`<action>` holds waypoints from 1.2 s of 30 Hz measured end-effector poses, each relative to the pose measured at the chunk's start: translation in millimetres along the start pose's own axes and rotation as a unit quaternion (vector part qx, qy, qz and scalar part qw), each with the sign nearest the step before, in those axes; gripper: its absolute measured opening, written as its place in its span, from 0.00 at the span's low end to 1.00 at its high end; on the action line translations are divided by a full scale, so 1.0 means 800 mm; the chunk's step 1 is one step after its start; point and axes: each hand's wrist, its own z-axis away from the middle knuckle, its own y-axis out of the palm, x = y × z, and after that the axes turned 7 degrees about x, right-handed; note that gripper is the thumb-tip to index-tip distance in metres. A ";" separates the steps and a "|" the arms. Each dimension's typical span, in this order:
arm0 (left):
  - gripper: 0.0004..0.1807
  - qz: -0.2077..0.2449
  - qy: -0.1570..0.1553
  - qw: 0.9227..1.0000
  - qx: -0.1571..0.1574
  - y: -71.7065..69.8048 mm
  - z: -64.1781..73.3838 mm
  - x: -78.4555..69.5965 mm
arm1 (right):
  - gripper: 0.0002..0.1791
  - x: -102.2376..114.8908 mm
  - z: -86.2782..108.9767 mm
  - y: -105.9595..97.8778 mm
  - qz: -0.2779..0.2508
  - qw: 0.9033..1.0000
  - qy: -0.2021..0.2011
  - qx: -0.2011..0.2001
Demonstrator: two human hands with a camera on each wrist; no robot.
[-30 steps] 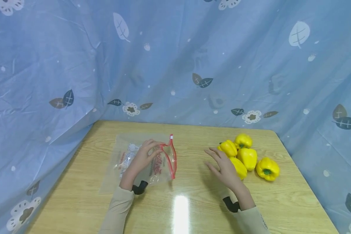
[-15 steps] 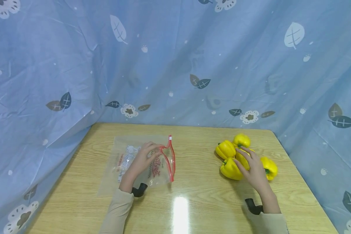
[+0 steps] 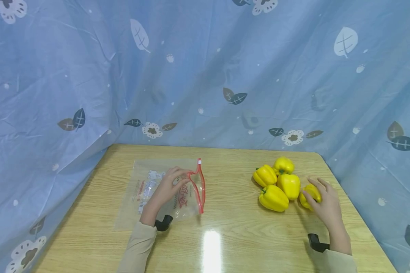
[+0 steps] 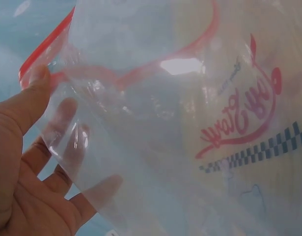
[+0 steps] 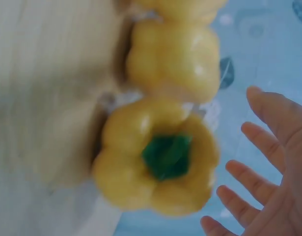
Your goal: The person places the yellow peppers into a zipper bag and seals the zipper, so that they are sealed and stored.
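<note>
At the table's left, a clear zip bag (image 3: 182,199) with red print lies with its red-edged mouth (image 3: 203,189) parted and facing right. My left hand (image 3: 165,189) pinches the bag near that mouth; in the left wrist view the thumb (image 4: 35,96) is on the near side and the other fingers show through the film. Over on the right, my right hand (image 3: 328,206) is spread just above the rightmost yellow bell pepper (image 3: 309,195). In the right wrist view that pepper's green stem (image 5: 166,155) faces the camera, and the fingers stand apart from it.
Several more yellow bell peppers (image 3: 274,198) sit in a cluster left of the right hand. The wooden table (image 3: 232,235) ends at a blue patterned cloth (image 3: 191,76) behind and at both sides.
My right hand has moved rightward, past the clustered peppers, to above the rightmost one. The left hand has stayed at the bag's mouth.
</note>
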 end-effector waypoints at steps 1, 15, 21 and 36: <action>0.16 0.000 -0.001 1.000 0.000 0.000 0.000 0.000 | 0.26 -0.005 0.002 -0.001 0.002 1.000 0.010 0.003; 0.16 0.006 0.005 1.000 0.001 0.003 -0.001 0.000 | 0.36 -0.038 0.012 -0.005 -0.015 0.993 0.097 0.073; 0.15 0.004 0.008 1.000 -0.001 0.004 0.000 -0.001 | 0.39 -0.042 0.013 -0.001 -0.032 0.992 0.085 0.088; 0.14 0.001 0.008 1.000 0.001 0.005 0.000 0.002 | 0.41 -0.028 0.015 -0.001 -0.061 0.983 0.159 0.065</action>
